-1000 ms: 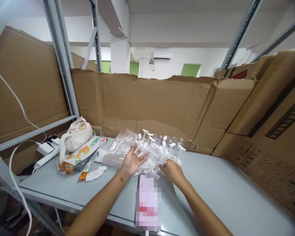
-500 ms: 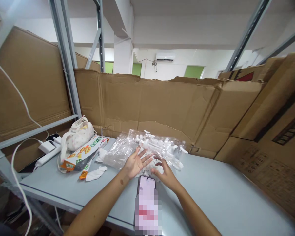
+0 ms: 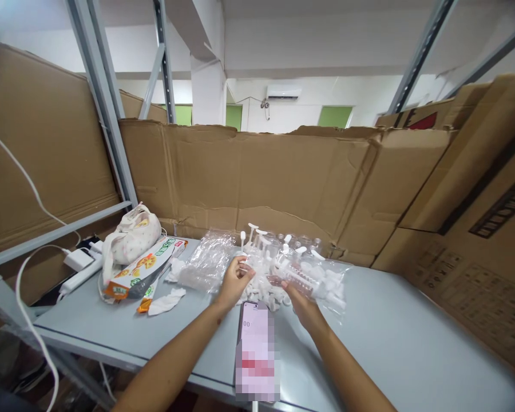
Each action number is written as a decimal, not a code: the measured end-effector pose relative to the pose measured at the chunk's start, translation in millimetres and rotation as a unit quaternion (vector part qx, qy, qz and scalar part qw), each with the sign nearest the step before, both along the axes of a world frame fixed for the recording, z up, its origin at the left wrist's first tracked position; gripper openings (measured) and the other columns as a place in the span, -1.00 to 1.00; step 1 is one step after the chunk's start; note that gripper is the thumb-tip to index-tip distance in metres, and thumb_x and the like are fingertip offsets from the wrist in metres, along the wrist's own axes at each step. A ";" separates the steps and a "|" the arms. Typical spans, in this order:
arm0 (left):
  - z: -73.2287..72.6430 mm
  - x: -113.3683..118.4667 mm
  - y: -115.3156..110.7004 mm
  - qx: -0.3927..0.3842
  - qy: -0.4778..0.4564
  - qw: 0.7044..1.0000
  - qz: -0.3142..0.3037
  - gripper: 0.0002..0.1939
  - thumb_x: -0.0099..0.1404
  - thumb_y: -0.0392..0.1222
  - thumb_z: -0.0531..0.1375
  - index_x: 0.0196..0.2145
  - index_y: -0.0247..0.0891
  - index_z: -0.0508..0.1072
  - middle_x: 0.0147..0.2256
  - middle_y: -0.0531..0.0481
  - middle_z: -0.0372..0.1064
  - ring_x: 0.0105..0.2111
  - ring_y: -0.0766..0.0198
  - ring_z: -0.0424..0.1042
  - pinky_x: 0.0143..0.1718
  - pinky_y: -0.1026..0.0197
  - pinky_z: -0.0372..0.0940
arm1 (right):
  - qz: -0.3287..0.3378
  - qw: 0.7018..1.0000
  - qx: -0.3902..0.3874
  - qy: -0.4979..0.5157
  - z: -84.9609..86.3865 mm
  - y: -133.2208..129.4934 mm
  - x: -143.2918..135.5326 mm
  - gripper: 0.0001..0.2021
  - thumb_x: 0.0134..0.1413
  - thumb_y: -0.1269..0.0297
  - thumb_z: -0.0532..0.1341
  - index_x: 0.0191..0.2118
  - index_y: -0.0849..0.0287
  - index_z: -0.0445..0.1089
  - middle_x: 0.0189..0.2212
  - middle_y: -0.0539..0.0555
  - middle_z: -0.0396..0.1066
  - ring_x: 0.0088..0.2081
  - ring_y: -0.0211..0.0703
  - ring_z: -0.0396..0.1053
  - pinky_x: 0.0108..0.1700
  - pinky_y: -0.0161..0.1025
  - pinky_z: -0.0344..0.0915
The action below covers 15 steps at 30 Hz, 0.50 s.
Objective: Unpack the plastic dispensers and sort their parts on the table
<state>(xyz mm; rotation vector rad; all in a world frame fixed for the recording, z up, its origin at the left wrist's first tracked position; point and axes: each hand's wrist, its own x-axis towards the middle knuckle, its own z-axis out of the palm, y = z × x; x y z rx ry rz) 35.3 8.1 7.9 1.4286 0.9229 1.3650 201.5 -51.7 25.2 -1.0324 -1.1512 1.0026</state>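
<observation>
Fingers curled together, my left hand [image 3: 235, 281] is at the left side of a pile of small white plastic parts [image 3: 264, 290]; what it pinches is too small to make out. My right hand [image 3: 299, 300] grips the near edge of a clear plastic bag [image 3: 332, 286] that holds white pieces and a clear tube with markings [image 3: 298, 276]. Behind the hands, clear bottles and white T-shaped pieces [image 3: 261, 233] stand up. Below the pile lies a phone [image 3: 257, 337] with a lit pink screen.
Crumpled clear plastic [image 3: 208, 260] lies left of the pile. Farther left are a food box [image 3: 148, 266], a white cloth bag [image 3: 133, 234], torn white paper [image 3: 167, 302] and a power strip [image 3: 83, 274]. Cardboard walls [image 3: 257, 177] surround the grey table [image 3: 390, 343].
My left hand has gone from spread to curled. My right hand has moved slightly right and down onto the clear bag, which has shifted right. The view has shifted slightly.
</observation>
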 end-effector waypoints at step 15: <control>8.7 -11.0 -13.6 0.313 0.260 0.911 0.071 -0.75 0.02 0.02 0.25 -0.38 -0.15 0.41 -0.35 -0.09 0.27 -0.27 0.07 0.20 -0.10 0.06 0.01 | 0.101 0.985 0.022 0.138 -1.7 10.9 13.4 -0.62 -0.18 -0.06 0.27 -0.23 0.06 0.45 -0.13 0.08 0.45 -0.07 0.09 0.37 -0.03 0.07 0.25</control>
